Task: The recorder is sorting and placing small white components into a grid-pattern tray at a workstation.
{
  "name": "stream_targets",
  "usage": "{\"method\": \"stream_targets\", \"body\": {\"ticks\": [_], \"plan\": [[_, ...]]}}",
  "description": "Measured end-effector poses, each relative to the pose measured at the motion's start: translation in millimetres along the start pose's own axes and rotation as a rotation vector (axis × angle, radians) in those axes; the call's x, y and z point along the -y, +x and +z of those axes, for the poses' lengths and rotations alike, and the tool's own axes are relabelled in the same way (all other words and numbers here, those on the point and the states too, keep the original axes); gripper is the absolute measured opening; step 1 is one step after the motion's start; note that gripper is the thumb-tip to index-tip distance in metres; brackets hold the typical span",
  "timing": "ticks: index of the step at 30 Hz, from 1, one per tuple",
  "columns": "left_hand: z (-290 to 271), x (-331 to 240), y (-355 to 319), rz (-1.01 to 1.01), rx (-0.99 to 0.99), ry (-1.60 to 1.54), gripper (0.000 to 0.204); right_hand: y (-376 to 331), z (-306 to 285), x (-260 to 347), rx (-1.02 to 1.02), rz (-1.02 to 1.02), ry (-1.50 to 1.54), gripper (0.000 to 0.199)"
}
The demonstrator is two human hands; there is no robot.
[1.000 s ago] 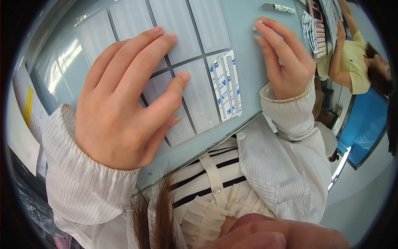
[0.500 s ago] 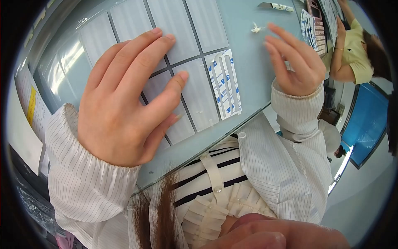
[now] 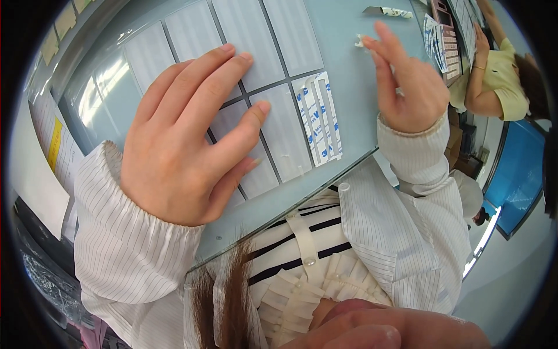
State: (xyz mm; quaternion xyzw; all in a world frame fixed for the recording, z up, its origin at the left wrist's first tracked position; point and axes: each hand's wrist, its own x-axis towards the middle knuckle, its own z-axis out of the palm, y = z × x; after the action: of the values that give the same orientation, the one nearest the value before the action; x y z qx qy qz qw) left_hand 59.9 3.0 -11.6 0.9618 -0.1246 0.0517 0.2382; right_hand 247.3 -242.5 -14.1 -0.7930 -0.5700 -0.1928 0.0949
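White-sleeved right hand (image 3: 407, 87) has lifted off the pale worktop (image 3: 343, 35) toward one o'clock, grip open and empty, while the left hand (image 3: 186, 139) stays flat on the grey sheets (image 3: 279, 128).

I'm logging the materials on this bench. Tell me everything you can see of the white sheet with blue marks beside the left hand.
The white sheet lies flat on the pale blue-green table, near its front edge. It carries long narrow white strips with small blue marks along them. It looks like thin glossy paper or film. Neither hand touches it.
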Motion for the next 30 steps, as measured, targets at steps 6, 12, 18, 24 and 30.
{"method": "stream_targets", "body": {"ticks": [6, 12, 18, 24, 30], "plan": [[0.5, 0.3, 1.3, 0.014, 0.005, 0.007, 0.062, 11.7, -10.4, -1.2, -0.135, 0.37, 0.252, 0.042], [-3.6, -1.9, 1.8, 0.005, 0.015, 0.009, 0.062, 0.0, -25.1, -11.9, -0.287, 0.188, 0.292, 0.034], [-3.7, -2.7, 7.0, 0.015, 0.027, 0.014, 0.063, -1.6, -34.4, 32.4, 0.145, -0.011, 0.545, 0.03], [-5.1, -4.5, 7.3, 0.014, 0.033, 0.031, 0.063, 8.3, -26.7, 38.1, 0.133, 0.009, 0.559, 0.035], [-3.7, -5.6, 6.7, 0.009, 0.007, 0.013, 0.061, 19.5, -5.8, 40.5, 0.128, -0.089, 0.523, 0.035]]}}
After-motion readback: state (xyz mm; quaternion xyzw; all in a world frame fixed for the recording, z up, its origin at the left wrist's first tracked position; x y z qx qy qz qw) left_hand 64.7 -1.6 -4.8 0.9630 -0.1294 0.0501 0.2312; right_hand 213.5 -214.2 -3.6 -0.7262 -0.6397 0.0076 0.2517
